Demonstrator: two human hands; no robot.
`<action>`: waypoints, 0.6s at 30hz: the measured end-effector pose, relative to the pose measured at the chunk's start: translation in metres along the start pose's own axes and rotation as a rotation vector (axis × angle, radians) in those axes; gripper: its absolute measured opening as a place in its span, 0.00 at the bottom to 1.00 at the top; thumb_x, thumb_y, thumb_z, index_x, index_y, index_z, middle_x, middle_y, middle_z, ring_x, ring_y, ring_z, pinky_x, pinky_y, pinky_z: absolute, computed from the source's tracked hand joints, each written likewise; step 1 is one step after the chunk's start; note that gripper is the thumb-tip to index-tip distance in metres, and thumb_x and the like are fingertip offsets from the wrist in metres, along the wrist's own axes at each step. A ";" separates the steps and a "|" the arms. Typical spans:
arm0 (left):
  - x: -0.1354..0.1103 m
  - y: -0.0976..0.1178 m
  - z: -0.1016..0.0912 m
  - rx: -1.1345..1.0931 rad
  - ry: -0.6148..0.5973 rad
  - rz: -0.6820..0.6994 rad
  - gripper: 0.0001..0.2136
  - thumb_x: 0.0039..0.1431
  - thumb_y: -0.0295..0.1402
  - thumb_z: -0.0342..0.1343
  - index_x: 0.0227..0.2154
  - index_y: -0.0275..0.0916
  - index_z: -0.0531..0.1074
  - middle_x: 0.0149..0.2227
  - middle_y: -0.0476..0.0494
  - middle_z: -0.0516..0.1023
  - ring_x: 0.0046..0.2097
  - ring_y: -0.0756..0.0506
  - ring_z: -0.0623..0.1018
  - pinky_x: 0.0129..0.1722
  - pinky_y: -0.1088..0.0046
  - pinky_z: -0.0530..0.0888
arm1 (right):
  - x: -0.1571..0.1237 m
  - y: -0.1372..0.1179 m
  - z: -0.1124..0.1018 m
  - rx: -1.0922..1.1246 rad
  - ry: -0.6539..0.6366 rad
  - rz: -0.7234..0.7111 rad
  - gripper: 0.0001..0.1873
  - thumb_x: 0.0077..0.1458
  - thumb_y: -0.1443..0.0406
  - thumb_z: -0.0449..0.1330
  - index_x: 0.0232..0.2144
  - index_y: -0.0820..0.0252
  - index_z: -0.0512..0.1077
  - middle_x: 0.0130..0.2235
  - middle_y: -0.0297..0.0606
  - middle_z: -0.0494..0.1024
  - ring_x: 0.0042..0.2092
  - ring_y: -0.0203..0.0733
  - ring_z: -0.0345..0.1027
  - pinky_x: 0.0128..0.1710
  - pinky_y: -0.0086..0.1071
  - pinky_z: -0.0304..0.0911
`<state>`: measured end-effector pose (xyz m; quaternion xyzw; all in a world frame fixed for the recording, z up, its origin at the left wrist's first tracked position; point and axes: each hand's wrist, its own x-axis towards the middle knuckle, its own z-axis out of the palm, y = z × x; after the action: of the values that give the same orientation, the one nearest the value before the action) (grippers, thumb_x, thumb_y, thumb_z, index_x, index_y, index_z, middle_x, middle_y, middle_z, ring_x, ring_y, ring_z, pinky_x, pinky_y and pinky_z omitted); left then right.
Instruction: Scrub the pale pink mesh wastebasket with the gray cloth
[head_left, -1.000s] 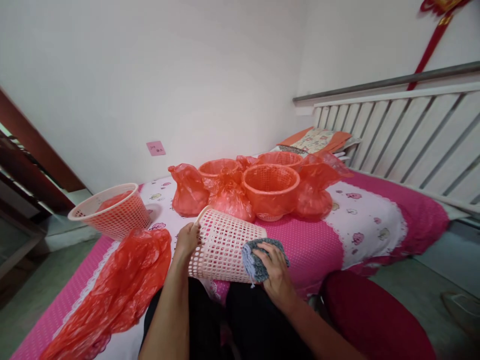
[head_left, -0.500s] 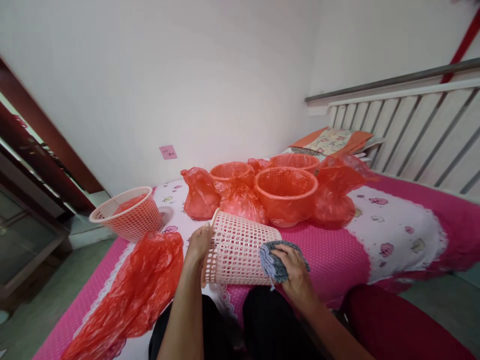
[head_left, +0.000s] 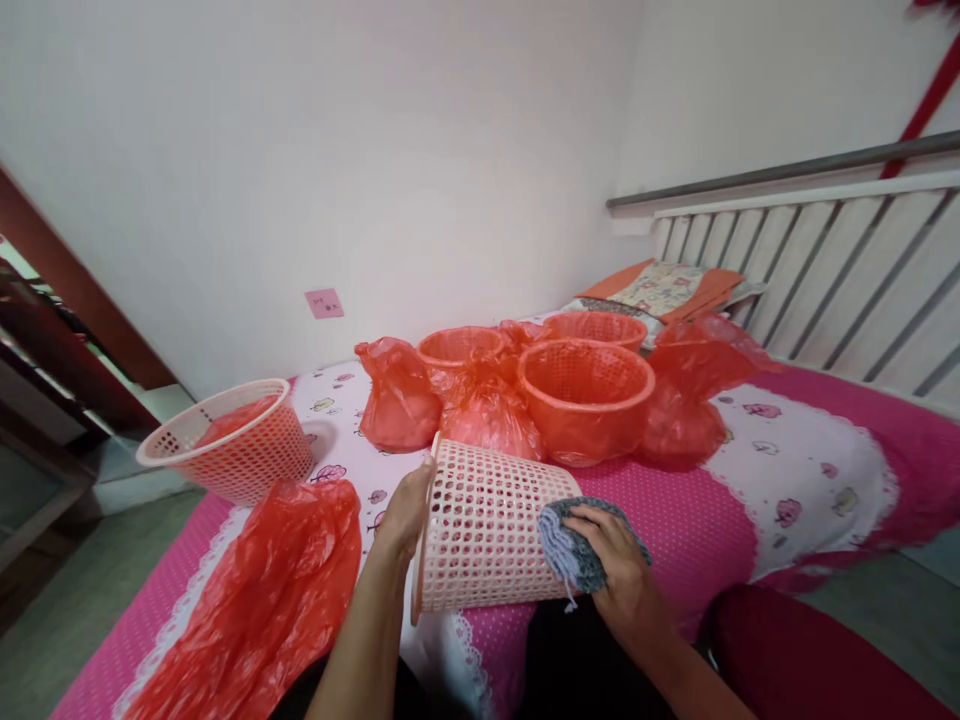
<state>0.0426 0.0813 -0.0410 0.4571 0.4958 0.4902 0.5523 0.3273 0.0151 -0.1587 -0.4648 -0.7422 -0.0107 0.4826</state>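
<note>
A pale pink lattice basket [head_left: 487, 530] lies on its side on the bed's near edge, mouth to the left. My left hand [head_left: 405, 510] grips its rim, fingers curled over the edge. My right hand [head_left: 611, 570] presses a grey knitted cloth [head_left: 566, 550] against the basket's bottom end, fingers closed on the cloth. A loose red plastic bag [head_left: 262, 600] lies just left of my left arm.
Another pink basket [head_left: 232, 450] with a red bag inside lies at the left on the pink bedspread [head_left: 690, 520]. Several orange baskets lined with red bags [head_left: 585, 395] cluster behind. A slatted headboard [head_left: 825, 270] runs along the right. A dark red stool [head_left: 795, 660] sits at the lower right.
My view has shifted slightly; the basket and both hands now sit a little further right and lower. My grip on the rim and the cloth is unchanged.
</note>
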 end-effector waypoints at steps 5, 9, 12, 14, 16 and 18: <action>-0.008 0.002 -0.004 0.094 0.069 0.119 0.21 0.56 0.56 0.55 0.26 0.42 0.72 0.26 0.43 0.79 0.31 0.40 0.77 0.31 0.66 0.73 | 0.012 -0.011 0.005 -0.007 -0.052 0.025 0.24 0.58 0.70 0.52 0.56 0.52 0.71 0.54 0.45 0.75 0.56 0.56 0.68 0.56 0.53 0.67; -0.006 -0.003 -0.009 0.023 0.096 0.092 0.14 0.56 0.48 0.54 0.25 0.42 0.69 0.25 0.48 0.76 0.29 0.44 0.73 0.29 0.68 0.71 | 0.027 -0.023 0.010 0.021 -0.062 0.036 0.25 0.58 0.72 0.52 0.56 0.52 0.70 0.51 0.44 0.76 0.54 0.53 0.71 0.54 0.48 0.70; -0.006 -0.005 -0.009 -0.129 0.103 -0.007 0.10 0.54 0.42 0.54 0.26 0.41 0.70 0.22 0.50 0.74 0.28 0.44 0.74 0.30 0.68 0.73 | 0.045 -0.037 0.014 0.084 -0.061 0.028 0.21 0.60 0.70 0.55 0.55 0.52 0.69 0.50 0.44 0.77 0.53 0.53 0.71 0.53 0.46 0.71; -0.008 -0.005 -0.007 -0.199 0.098 -0.078 0.11 0.54 0.43 0.54 0.26 0.41 0.71 0.22 0.48 0.75 0.29 0.42 0.76 0.31 0.66 0.74 | 0.061 -0.051 0.017 0.131 -0.079 0.033 0.21 0.60 0.69 0.56 0.55 0.52 0.69 0.49 0.44 0.77 0.52 0.53 0.71 0.53 0.45 0.70; -0.010 -0.004 -0.004 -0.216 0.052 -0.126 0.16 0.57 0.49 0.54 0.28 0.41 0.73 0.23 0.45 0.77 0.32 0.39 0.79 0.32 0.64 0.75 | 0.077 -0.069 0.020 0.163 -0.119 0.054 0.22 0.58 0.71 0.57 0.54 0.52 0.69 0.49 0.43 0.77 0.52 0.52 0.71 0.53 0.44 0.69; -0.013 -0.003 0.000 -0.179 0.068 -0.111 0.21 0.58 0.56 0.54 0.30 0.41 0.75 0.25 0.42 0.79 0.35 0.37 0.81 0.34 0.62 0.76 | 0.091 -0.090 0.024 0.177 -0.177 0.093 0.24 0.54 0.73 0.57 0.52 0.53 0.69 0.47 0.42 0.76 0.50 0.52 0.71 0.51 0.43 0.69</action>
<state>0.0426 0.0682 -0.0429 0.3609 0.4928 0.5166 0.6001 0.2383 0.0373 -0.0665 -0.4534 -0.7576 0.1182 0.4544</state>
